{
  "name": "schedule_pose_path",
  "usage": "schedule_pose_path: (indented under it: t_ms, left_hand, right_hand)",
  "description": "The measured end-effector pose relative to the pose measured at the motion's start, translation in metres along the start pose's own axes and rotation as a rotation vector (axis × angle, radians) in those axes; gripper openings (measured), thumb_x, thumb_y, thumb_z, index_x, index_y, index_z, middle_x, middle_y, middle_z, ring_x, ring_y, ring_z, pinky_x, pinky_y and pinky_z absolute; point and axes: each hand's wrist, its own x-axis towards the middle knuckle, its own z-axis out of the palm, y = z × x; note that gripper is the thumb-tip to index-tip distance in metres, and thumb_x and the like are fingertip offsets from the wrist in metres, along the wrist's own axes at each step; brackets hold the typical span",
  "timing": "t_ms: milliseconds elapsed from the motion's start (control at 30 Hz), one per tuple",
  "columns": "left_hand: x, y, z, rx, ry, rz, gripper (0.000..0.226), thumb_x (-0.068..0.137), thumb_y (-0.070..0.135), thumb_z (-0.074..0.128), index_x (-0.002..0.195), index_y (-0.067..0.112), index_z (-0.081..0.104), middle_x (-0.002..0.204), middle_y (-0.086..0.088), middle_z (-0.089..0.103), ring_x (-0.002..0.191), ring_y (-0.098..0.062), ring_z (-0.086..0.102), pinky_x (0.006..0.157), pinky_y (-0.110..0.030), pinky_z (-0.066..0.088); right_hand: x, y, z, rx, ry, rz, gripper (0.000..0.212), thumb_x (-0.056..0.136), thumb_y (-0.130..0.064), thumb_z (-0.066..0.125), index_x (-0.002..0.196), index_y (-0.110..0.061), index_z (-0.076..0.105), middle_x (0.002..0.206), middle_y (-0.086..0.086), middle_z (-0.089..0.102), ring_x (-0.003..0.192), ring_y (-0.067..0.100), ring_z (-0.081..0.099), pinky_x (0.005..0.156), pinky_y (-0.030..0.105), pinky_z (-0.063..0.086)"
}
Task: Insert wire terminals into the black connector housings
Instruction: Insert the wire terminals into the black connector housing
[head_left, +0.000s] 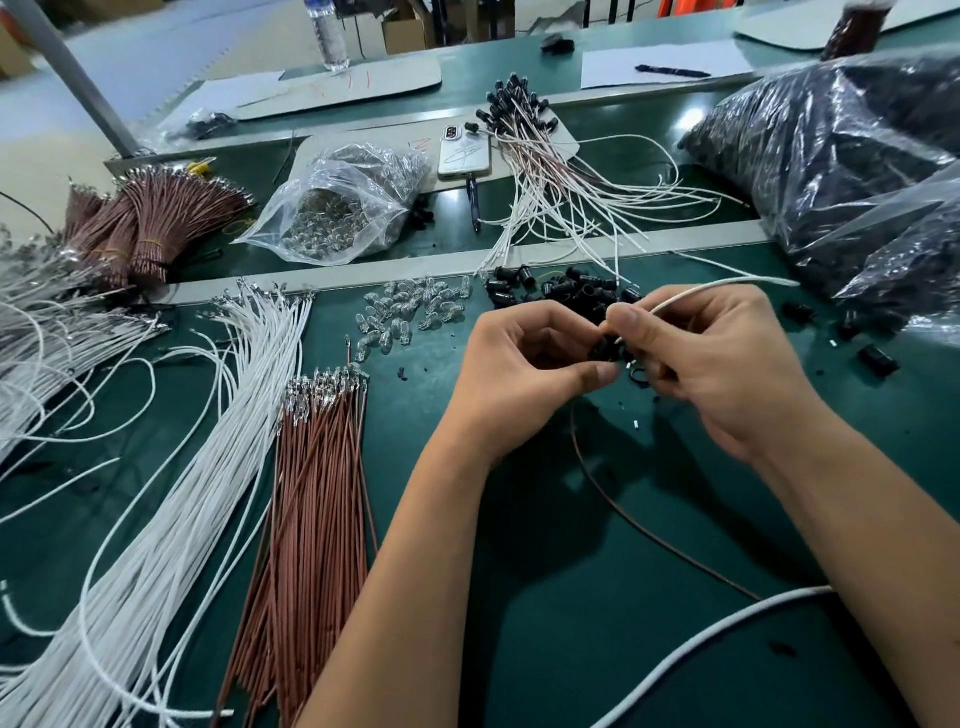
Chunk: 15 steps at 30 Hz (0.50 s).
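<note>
Green matting covers the worktop (597, 597), and just above its middle both hands meet over a small black connector housing (607, 349). The left hand (511, 358) has its grip curled round the housing, thumb and fingers pinching it from the left. The right hand (711, 358) has its grip pinched on a white wire (727, 285), thumb and forefinger pressing its near end down at the housing, while the rest of the wire arcs away to the right. A brown wire (639, 525) trails from under the hands toward the near edge.

Just behind the hands lies a loose heap of black housings (550, 288), with a scatter of clear glass bulbs (410, 312) to its left. Left of the forearms lie a bundle of brown wires (311, 493) and a broad sheaf of white wires (208, 441), metal terminals at their far ends. Farther back sit a clear bag of bulbs (337, 208), a phone (462, 153), finished wired housings (524, 119) and, at right, large bags of black parts (841, 150).
</note>
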Motion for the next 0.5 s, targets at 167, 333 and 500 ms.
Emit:
schedule_pose_path:
  t_ms: [167,333,500]
  left_hand:
    - [0.0003,0.0045,0.005,-0.018,-0.02,0.002,0.023,0.075,-0.002,0.085,0.089,0.011,0.073,0.074,-0.002,0.069,0.072,-0.012,0.062,0.072,-0.027,0.053]
    - [-0.0016,0.0054,0.0073,-0.026,-0.032,-0.016,0.024,0.075,-0.004,0.084,0.089,0.008,0.071,0.077,-0.004,0.07,0.073,-0.012,0.064,0.071,-0.026,0.054]
    - [-0.0004,0.0047,0.011,0.052,0.048,-0.072,0.025,0.075,-0.002,0.085,0.083,0.009,0.063,0.073,-0.004,0.065,0.067,-0.013,0.058,0.067,-0.03,0.05]
  right_hand:
    - [0.0013,-0.0056,-0.0033,0.152,0.027,-0.024,0.027,0.089,-0.033,0.071,0.084,-0.007,0.073,0.062,0.003,0.062,0.046,0.01,0.046,0.036,0.017,0.03]
    - [0.0004,-0.0017,-0.0007,0.002,0.041,-0.07,0.024,0.086,-0.03,0.076,0.078,-0.007,0.074,0.05,0.003,0.055,0.04,0.011,0.042,0.037,0.016,0.03]
    - [0.0006,-0.0002,0.0014,0.011,0.042,-0.053,0.028,0.085,-0.035,0.076,0.085,-0.007,0.075,0.056,0.001,0.06,0.042,0.009,0.044,0.037,0.016,0.031]
